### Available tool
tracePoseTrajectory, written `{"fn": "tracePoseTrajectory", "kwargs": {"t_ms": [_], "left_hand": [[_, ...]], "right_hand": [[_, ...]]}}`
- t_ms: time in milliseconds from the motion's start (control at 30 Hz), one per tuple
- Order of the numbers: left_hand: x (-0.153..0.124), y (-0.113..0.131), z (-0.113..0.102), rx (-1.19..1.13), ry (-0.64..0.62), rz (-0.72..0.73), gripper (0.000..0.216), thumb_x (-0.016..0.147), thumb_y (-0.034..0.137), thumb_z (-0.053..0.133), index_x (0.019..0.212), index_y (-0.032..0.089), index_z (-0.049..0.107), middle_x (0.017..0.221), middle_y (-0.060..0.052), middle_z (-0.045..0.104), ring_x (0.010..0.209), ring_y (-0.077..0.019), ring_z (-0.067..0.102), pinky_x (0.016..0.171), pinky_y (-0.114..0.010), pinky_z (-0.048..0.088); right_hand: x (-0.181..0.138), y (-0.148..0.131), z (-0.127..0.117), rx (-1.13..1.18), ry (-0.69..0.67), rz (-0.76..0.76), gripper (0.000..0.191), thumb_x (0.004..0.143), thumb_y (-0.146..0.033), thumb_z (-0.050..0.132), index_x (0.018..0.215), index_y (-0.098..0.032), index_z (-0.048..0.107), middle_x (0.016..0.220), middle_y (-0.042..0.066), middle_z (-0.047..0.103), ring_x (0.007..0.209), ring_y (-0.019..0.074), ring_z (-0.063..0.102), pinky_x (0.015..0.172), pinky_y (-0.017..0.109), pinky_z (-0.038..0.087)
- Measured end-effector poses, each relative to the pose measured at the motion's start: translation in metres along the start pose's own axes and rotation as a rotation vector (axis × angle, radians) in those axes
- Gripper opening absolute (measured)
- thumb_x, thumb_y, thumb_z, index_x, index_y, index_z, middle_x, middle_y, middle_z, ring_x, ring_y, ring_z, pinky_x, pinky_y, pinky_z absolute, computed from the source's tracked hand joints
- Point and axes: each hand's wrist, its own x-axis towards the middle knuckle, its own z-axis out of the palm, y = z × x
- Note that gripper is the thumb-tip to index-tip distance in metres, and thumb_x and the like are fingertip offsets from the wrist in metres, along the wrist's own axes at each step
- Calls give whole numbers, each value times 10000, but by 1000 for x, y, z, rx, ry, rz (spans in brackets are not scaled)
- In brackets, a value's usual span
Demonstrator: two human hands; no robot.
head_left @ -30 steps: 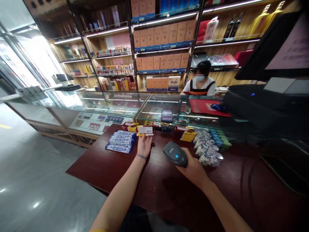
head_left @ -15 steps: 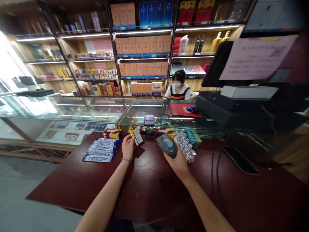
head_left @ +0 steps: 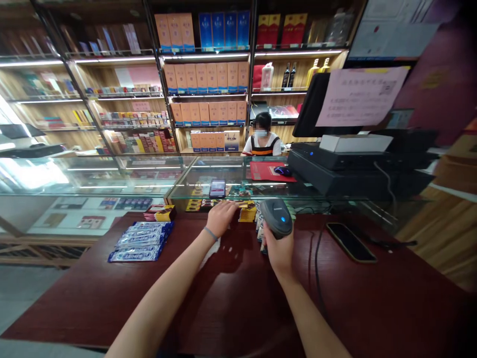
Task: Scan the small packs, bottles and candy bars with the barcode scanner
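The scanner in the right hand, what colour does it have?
The scanner is dark grey with a small blue light, seen in the head view.

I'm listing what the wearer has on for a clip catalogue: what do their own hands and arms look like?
Both are gloveless. The left hand has a thin, greyish-blue band around its wrist; the right hand shows none. The forearms are bare, no sleeves in view.

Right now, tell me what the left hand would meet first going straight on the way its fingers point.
The left hand would most likely meet the stack of yellow-wrapped packets first, right by its fingertips; depth is unclear there, so the two may already be touching.
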Motion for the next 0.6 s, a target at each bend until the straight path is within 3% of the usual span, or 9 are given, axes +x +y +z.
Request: {"fn": "tracePoseTrajectory", "kwargs": {"t_ms": [67, 233, 333, 467, 600], "left_hand": [[2, -3, 10, -72, -2, -31, 194, 763, 106, 778, 806, 285, 720, 1031, -80, 784, 1129, -265, 700, 1181, -436, 389], [2, -11, 29, -334, -11, -351, 344, 736, -78, 664, 747, 263, 708, 983, -96, 767, 1234, -236, 638, 1252, -412, 257], [4, -15, 37, -353, -32, -373, 376, 709, -113, 661, 743, 259, 709, 1012, -99, 755, 1277, -233, 604, 1259, -398, 239], [7, -17, 45, -364, 35, -346, 363, 739, -95, 635, 768, 262, 694, 1008, -89, 756, 1217, -236, 641, 1234, -425, 299], [7, -16, 50, -338, -18, -323, 400, 705, -112, 644, 839, 257, 722, 1103, -95, 740, 1352, -255, 544, 1273, -438, 183]], "right_hand": [[2, 0, -1, 40, 17, 53, 529, 756, -535, 764, 1117, -218, 543, 573, -50, 611, 420, 177, 569, 446, 303, 501], [3, -1, -1, 97, 17, 105, 583, 745, -551, 776, 1152, -222, 519, 546, -47, 599, 382, 187, 541, 401, 320, 485], [4, -3, -2, 108, 23, 107, 567, 743, -565, 773, 1120, -231, 514, 534, -54, 588, 376, 184, 540, 389, 312, 478], [4, -5, -2, 102, 36, 107, 548, 740, -559, 771, 1097, -231, 516, 527, -54, 586, 376, 183, 542, 388, 308, 473], [4, -5, -2, 89, 49, 116, 551, 727, -547, 780, 1090, -230, 513, 524, -48, 586, 384, 197, 551, 393, 317, 473]]}}
